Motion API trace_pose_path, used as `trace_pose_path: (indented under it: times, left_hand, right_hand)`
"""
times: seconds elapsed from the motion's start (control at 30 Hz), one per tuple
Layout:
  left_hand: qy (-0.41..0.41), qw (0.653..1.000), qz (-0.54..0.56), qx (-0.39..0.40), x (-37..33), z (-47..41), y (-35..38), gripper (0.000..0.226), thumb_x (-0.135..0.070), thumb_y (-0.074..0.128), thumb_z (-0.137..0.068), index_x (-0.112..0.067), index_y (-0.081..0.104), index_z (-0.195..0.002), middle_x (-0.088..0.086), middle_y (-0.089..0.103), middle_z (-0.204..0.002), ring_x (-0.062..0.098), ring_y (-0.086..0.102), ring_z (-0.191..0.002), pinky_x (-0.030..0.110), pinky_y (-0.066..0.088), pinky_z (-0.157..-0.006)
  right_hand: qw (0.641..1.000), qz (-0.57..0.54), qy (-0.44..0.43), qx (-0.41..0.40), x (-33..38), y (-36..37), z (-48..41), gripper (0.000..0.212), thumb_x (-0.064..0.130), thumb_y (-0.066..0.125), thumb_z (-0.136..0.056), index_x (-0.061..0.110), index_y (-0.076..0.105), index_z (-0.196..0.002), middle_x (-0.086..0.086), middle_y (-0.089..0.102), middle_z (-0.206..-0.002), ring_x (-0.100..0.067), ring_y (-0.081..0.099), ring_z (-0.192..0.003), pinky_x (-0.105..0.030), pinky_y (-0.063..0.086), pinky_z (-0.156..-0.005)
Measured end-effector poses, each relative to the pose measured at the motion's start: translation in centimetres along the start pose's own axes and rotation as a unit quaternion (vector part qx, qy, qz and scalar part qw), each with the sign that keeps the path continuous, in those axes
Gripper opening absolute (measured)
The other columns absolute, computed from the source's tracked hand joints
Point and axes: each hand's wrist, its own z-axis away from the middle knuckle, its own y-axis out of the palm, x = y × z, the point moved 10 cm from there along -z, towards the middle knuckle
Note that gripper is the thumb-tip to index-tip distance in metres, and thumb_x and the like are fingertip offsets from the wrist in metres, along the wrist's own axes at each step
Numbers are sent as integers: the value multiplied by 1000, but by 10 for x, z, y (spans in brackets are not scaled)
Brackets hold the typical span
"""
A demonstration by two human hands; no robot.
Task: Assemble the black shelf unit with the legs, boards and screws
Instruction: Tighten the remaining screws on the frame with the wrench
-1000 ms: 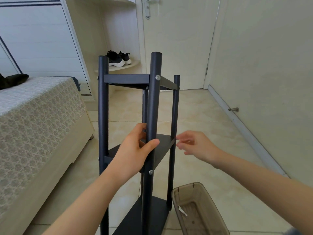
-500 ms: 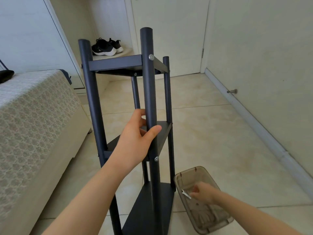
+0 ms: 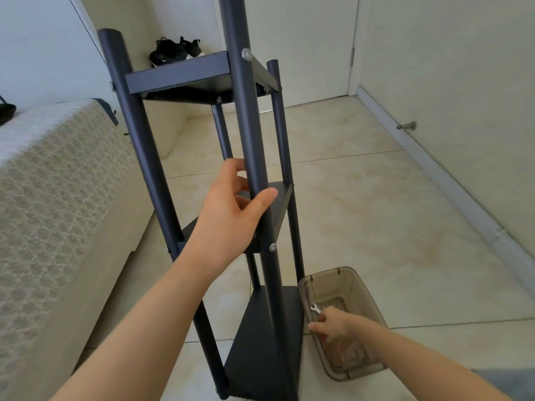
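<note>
Black shelf unit [image 3: 179, 76]: stood upright on the tiled floor, with the bed [image 3: 58, 183] at left and the tub at near right; three boards are fixed to four legs.
Left hand [image 3: 228, 218]: wrapped round the near leg [image 3: 252, 134] just above the middle board [image 3: 281, 204], judged to steady the frame.
Right hand [image 3: 333, 325]: lowered into the brown plastic tub [image 3: 327, 274], beside a small wrench [image 3: 315, 308]; its grasp cannot be told.
Purpose, as judged: a tool or screw is sought while the unit is braced.
</note>
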Motion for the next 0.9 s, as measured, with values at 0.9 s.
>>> trace_pose_path:
  times: [0.9]
  left_hand:
    - [21, 1000, 13, -5, -5, -1, 4, 32, -31, 69, -93, -32, 50, -119, -5, 72, -101, 22, 75, -84, 32, 63, -63]
  right_hand:
    - [978, 129, 24, -161, -20, -20, -78, 20, 10, 50, -98, 15, 58, -116, -5, 64, -113, -22, 63, -102, -35, 54, -89]
